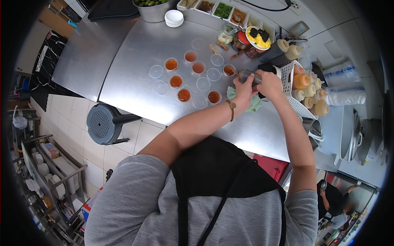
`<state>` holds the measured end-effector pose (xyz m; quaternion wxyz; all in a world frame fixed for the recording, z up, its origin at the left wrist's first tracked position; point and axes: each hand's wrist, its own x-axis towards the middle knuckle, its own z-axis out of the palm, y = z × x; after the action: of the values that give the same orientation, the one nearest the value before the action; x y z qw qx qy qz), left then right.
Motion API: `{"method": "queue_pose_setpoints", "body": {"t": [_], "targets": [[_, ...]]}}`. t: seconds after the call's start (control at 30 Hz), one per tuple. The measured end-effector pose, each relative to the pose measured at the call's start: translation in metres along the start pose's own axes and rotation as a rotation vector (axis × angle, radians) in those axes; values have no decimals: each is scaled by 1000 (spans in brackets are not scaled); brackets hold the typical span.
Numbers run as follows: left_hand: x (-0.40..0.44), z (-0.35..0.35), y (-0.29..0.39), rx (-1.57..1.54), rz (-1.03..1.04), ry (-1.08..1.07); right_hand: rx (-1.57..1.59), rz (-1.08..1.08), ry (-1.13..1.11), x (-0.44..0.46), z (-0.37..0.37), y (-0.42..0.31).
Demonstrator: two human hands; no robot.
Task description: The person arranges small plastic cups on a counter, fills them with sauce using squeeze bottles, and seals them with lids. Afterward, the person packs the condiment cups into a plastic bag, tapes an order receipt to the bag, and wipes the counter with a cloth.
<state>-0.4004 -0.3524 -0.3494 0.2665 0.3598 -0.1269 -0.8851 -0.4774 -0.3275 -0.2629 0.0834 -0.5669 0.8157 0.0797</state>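
Observation:
Both my left hand (243, 92) and my right hand (269, 85) are closed round a dark, see-through bottle (248, 77), tilted with its mouth toward a small clear cup (229, 70) of orange-red liquid. Several more cups with such liquid, one of them (184, 95) near the front, stand on the steel table (131, 69). A paler liquid fills one cup (198, 67). Among them lie clear round lids or empty cups (203, 84); which of the two is hard to tell. Under my left hand is a pale green cloth (255, 104).
A white basket (296, 97) of sauce bottles is right of my hands. Behind are jars (225, 37), a bowl of yellow and black food (258, 37), stacked white dishes (174, 18) and a metal pot (155, 11). A grey stool (104, 124) stands left. Another person (332, 199) is at lower right.

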Motion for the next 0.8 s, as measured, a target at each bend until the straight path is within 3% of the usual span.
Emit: {"method": "queue_pose_setpoints", "body": {"t": [0.23, 0.5, 0.73, 0.8], "targets": [[3, -6, -6, 90, 79, 58, 187, 29, 118, -8, 27, 6], [14, -12, -31, 203, 354, 53, 362, -3, 302, -18, 50, 17], [-30, 13, -17, 374, 506, 111, 458, -87, 456, -32, 48, 24], [-51, 17, -20, 346, 537, 8, 510, -114, 540, -48, 44, 24]]}}
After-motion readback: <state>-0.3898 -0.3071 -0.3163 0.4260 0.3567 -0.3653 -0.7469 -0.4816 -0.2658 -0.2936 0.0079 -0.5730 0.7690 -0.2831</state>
